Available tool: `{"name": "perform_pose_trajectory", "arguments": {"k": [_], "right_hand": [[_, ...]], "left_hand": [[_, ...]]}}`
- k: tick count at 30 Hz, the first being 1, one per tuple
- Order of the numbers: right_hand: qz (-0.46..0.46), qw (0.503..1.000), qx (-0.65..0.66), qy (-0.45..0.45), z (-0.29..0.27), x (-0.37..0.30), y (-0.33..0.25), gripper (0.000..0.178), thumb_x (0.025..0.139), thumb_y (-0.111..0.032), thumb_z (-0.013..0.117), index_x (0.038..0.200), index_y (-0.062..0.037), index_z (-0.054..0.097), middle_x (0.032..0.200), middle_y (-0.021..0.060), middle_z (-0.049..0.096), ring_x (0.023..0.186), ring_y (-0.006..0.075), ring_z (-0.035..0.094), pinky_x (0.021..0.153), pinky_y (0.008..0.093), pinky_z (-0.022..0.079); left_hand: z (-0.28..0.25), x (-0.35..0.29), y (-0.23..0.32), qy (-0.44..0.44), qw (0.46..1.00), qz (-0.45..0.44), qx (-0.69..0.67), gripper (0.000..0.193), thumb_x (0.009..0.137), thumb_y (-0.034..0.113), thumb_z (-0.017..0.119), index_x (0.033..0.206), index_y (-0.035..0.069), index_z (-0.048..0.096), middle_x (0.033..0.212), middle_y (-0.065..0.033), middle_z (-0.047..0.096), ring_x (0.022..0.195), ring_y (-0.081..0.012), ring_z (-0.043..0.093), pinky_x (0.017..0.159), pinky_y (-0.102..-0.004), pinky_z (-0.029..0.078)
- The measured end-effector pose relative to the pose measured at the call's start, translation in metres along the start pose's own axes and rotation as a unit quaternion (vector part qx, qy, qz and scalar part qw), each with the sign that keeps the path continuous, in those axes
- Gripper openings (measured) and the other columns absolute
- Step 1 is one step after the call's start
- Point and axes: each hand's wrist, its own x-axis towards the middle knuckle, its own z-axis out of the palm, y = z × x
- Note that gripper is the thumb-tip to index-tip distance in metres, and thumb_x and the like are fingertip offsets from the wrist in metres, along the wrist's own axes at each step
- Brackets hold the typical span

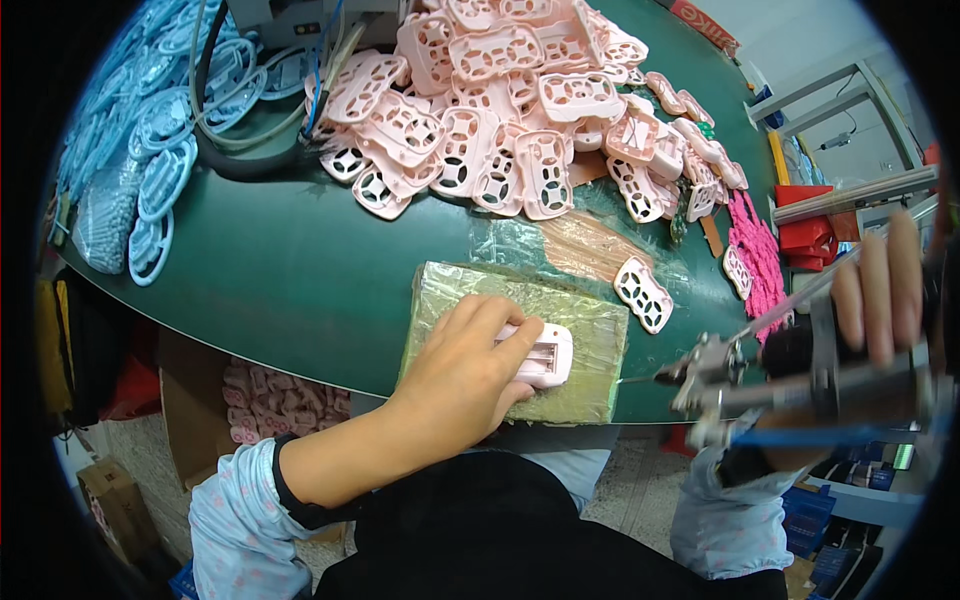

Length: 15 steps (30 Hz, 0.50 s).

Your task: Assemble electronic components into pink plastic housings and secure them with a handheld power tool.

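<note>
My left hand (470,365) is closed over a pale pink plastic housing (550,362), its fingers and thumb gripping the sides. A battery recess faces up on the housing, which rests on a yellowish block wrapped in clear film (590,400). At the right, my right hand (880,295) is wrapped round the dark body of a screwdriver-like power tool (715,370) with metal fittings. Its thin tip points left, just off the block's right edge and apart from the housing. Motion blurs part of the tool and hand.
Pale pink shells (500,75) are heaped at the back of the green table (290,270); one loose shell (643,295) lies beside the block. Blue plastic rings (165,180) and a black hose (240,165) are at the left. Bright pink pieces (755,250) lie right.
</note>
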Motion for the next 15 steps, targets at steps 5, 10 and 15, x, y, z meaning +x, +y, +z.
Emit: {"name": "perform_pose_trajectory", "arguments": {"k": [5,10,15], "right_hand": [[-0.125,0.988,-0.05,-0.08,0.018,-0.013,0.009,0.015,0.088,0.001,0.062,0.073,-0.0018,0.058,0.083,0.0134,0.061,0.081,0.023,0.066,0.079,0.0317,0.057],[-0.161,0.957,-0.133,0.199,0.066,-0.046,0.03,0.015,0.089,-0.004,0.058,0.082,-0.007,0.045,0.067,-0.0006,0.051,0.055,0.0045,0.051,0.062,0.0137,0.05],[-0.152,0.966,-0.183,0.1,0.055,-0.016,0.047,0.012,0.091,-0.013,0.057,0.095,-0.0044,0.05,0.069,-0.0017,0.055,0.056,0.0056,0.054,0.06,0.0161,0.049]], "left_hand": [[-0.001,-0.002,-0.001,0.005,1.0,-0.005,-0.009,0.054,0.067,0.006,0.079,0.116,-0.003,0.059,0.11,-0.015,0.054,0.103,-0.0351,0.051,0.089,-0.0421,0.044],[0.0,-0.001,-0.002,0.009,1.0,0.003,-0.007,0.054,0.066,0.006,0.079,0.115,-0.003,0.059,0.109,-0.0156,0.054,0.102,-0.0355,0.051,0.089,-0.0424,0.044],[0.001,0.001,0.001,0.003,1.0,0.005,-0.008,0.054,0.066,0.006,0.079,0.115,-0.004,0.058,0.109,-0.0159,0.053,0.103,-0.0355,0.051,0.089,-0.0427,0.044]]}}
